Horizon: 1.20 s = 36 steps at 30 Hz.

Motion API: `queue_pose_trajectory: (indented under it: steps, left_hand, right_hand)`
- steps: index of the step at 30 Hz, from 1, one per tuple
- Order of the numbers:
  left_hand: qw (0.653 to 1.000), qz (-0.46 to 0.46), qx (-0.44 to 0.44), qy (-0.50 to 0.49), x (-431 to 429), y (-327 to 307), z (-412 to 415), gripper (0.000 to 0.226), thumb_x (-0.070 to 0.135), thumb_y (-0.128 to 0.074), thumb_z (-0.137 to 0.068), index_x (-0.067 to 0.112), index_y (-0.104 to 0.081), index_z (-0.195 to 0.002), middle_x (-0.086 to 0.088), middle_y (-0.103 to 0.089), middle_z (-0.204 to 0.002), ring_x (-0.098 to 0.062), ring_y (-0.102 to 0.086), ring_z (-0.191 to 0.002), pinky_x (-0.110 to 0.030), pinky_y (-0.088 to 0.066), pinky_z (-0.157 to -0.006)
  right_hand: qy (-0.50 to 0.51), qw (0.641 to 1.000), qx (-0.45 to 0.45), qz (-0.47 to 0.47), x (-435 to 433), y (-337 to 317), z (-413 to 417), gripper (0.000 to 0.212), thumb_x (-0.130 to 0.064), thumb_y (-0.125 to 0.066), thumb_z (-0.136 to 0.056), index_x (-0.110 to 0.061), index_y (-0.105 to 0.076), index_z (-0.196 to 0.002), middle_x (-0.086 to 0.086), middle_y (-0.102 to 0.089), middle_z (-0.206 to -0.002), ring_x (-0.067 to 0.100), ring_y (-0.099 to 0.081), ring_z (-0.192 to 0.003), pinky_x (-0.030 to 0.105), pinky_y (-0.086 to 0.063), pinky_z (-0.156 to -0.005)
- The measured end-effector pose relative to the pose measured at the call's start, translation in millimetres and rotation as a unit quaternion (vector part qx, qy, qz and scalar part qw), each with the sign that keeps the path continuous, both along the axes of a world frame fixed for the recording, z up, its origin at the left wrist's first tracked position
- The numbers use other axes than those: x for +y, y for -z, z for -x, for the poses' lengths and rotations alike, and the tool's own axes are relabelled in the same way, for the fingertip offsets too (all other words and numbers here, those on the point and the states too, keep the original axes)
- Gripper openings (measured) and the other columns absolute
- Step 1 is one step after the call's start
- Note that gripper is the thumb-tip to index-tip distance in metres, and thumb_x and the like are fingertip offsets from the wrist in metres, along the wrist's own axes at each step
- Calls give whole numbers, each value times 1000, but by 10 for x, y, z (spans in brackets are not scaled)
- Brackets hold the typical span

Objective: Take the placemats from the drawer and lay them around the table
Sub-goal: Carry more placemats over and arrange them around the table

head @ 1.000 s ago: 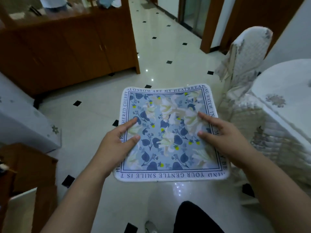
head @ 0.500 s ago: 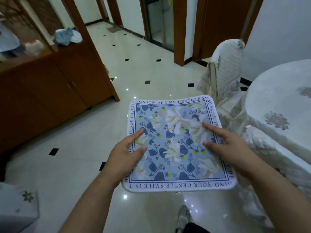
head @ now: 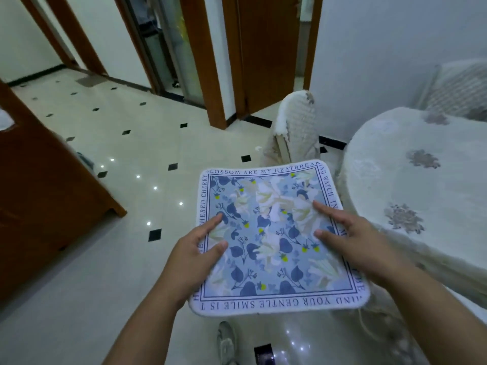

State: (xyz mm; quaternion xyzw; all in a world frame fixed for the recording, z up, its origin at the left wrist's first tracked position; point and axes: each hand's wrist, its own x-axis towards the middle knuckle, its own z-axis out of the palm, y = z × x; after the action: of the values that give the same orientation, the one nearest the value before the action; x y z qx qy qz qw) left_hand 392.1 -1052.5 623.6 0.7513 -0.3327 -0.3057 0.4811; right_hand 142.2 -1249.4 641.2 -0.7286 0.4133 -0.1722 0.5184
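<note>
A square placemat [head: 268, 233] with blue leaves, pale flowers and a border of printed words is held flat in the air over the floor. My left hand [head: 192, 254] grips its left edge, with thumb and forefinger on top. At the right edge, my right hand [head: 353, 238] holds it the same way. The fingers underneath are hidden. The round table [head: 427, 196] under a white embroidered cloth is just to the right of the mat.
A chair [head: 295, 127] in a white quilted cover stands past the mat, at the table's left side. Another covered chair [head: 458, 88] is behind the table. A wooden cabinet [head: 39, 206] is at left. Glossy tiled floor and doorways lie ahead; my shoe [head: 225, 341] shows below.
The view has swung right and forward: the cabinet slid off to the left and the table came closer on the right. Both hands kept the same hold on the mat.
</note>
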Motion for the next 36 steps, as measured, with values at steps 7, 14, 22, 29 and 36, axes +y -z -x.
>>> queue_pose_trajectory:
  steps: [7, 14, 22, 29, 36]
  left_hand:
    - [990, 5, -7, 141, -1266, -47, -878, 52, 21, -74, -89, 51, -61, -130, 25, -57, -136, 1, -57, -124, -37, -49, -107]
    - [962, 4, -5, 272, -2321, -47, -1241, 52, 19, -74, -90, 46, -61, -132, 23, -58, -137, -1, -58, -124, -38, -48, -107]
    - [935, -5, -13, 353, -3622, 39, -1191, 51, 20, -72, -91, 48, -60, -132, 23, -56, -138, -1, -57, -124, -32, -52, -103]
    - [924, -27, -13, 381, -4950, 120, -1122, 51, 24, -72, -91, 54, -59, -130, 23, -53, -142, -7, -55, -129, -41, -51, -104]
    - [905, -32, -49, 422, -6175, 174, -916, 51, 21, -72, -91, 46, -59, -134, 18, -54, -139, -6, -55, -126, -40, -51, -104]
  right_hand:
    - [134, 991, 19, 8, -485, -16, -424, 55, -24, -70, -89, -51, -52, -133, -15, -53, -138, 2, -63, -105, 27, -54, -90]
    - [256, 966, 34, 10, -744, 3, -569, 56, -22, -71, -88, -49, -52, -135, -18, -51, -137, 7, -57, -117, 37, -49, -102]
    - [346, 938, 32, 3, -1474, 151, -539, 57, -20, -70, -89, -48, -51, -135, -34, -52, -111, -7, -61, -95, 29, -54, -91]
    - [368, 929, 19, -7, -2629, 352, -474, 55, -28, -69, -90, -57, -49, -133, -21, -50, -131, 10, -61, -112, 40, -54, -94]
    - [421, 907, 5, -8, -3560, 371, -350, 54, -23, -69, -90, -44, -52, -136, -18, -53, -124, 2, -61, -99, 24, -57, -80]
